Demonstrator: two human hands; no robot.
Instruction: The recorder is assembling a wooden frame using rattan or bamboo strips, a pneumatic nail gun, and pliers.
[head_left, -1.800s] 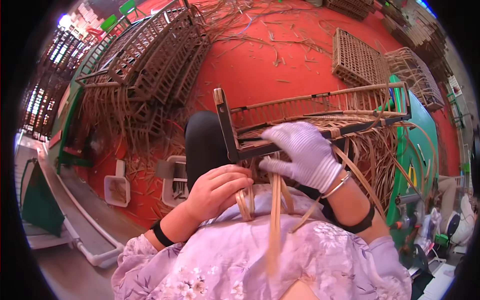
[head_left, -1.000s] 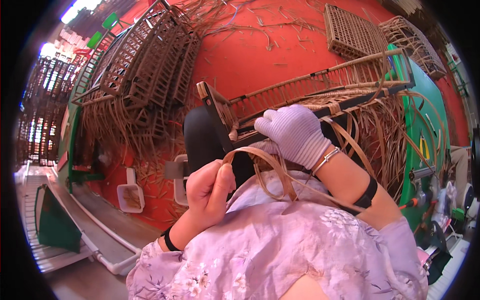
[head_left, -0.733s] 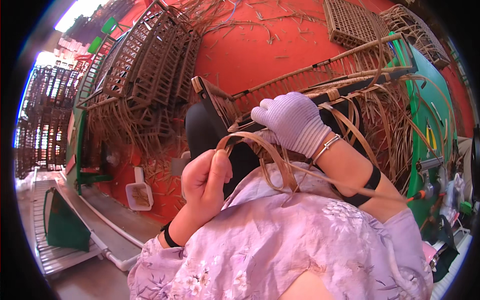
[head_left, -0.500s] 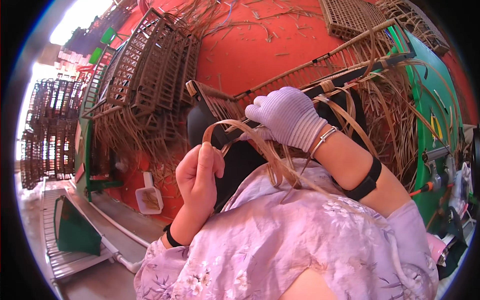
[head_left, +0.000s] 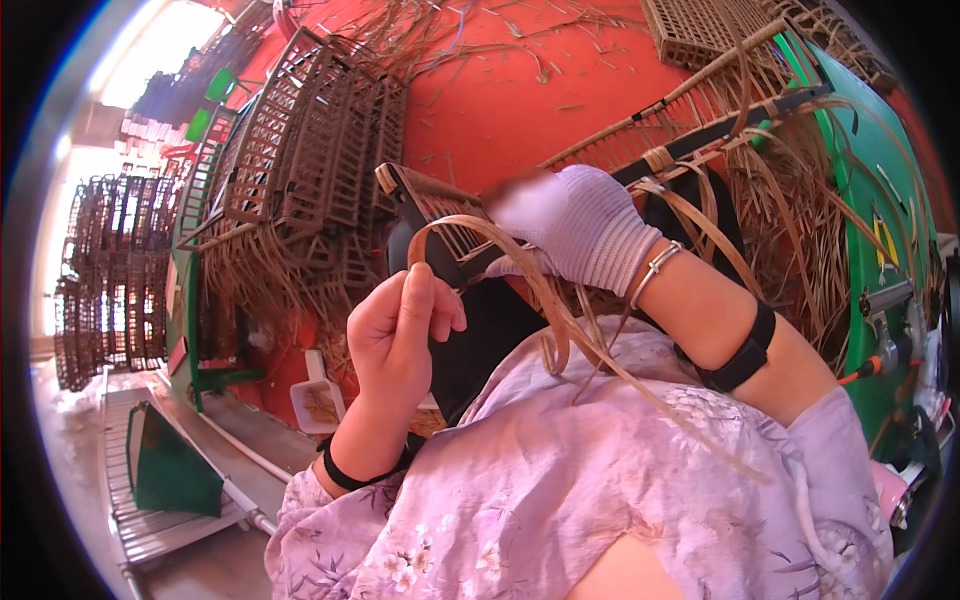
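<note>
Firstly, at far left, a stack of brown lattice frames (head_left: pixel 310 150) stands beyond a small white plastic bin (head_left: pixel 318 402). Next, the bare left hand (head_left: pixel 392 325) pinches a flat, tan, flexible strip (head_left: pixel 487 228) between thumb and forefinger; the strip arches rightward above the lap. Apart from it, the right hand (head_left: pixel 590 225), in a pale lilac ribbed glove, curls at the near side of a long black-and-brown woven frame (head_left: pixel 705 143) — blur hides its fingertips, so its grip cannot be told. Caution: bending the arch too tightly could kink or split the strip; slack loops could tangle. Compared with the earliest view, the left hand has moved outward from the frame's corner, and the gloved fingers — extended then — are curled.
</note>
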